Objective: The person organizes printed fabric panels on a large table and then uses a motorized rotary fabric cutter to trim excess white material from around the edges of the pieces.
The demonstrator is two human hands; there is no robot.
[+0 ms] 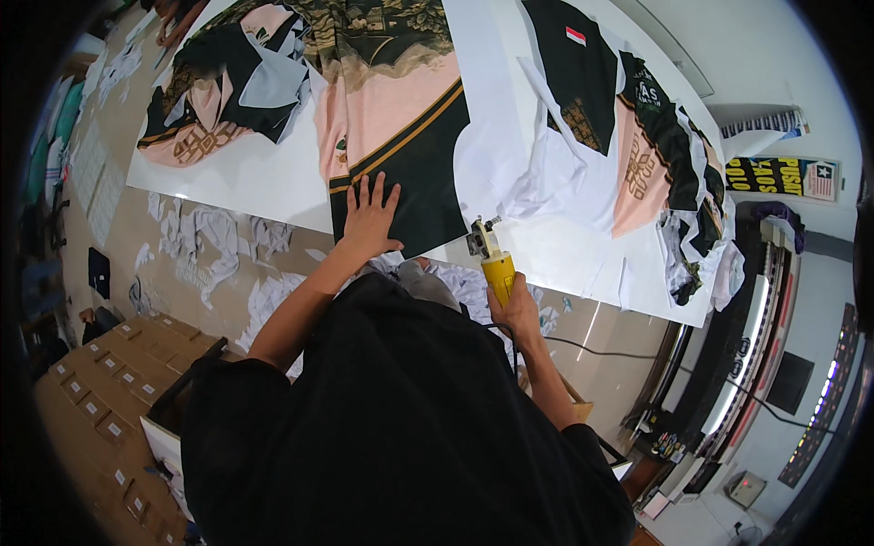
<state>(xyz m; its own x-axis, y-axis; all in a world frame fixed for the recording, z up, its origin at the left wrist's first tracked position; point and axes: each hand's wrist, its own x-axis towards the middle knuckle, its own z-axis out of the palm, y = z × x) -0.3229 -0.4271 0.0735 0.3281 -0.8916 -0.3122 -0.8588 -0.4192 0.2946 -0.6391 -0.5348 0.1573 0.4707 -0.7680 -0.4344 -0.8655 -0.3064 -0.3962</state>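
Plainly, head view: all places here are taken from the printed panel, a long cloth piece, pink with a dark green near end and slanting orange stripes between; it lies flat on the white table
Left hand: palm down on the panel's dark near end, fingers spread and released, gripping nothing
Right hand: off the panel's near right corner, fingers wrapped round the barrel of the yellow corded tool
Tool head: just beside that same corner; whether it touches the cloth I cannot tell
Cable: runs away to the right of the panel
Panel handling: looks light, limp and perhaps a little slippery, so it may slide or ruck if pushed; best steadied under a spread palm and lifted by two corners
Tool handling: probably stiff and much heavier than the cloth; best held by the yellow barrel, fingers clear of the metal head
Left of the panel: a heap of printed pieces
Right of the panel: white cloth, then a dark piece with a red-and-white patch
Floor left of its near end: white scraps
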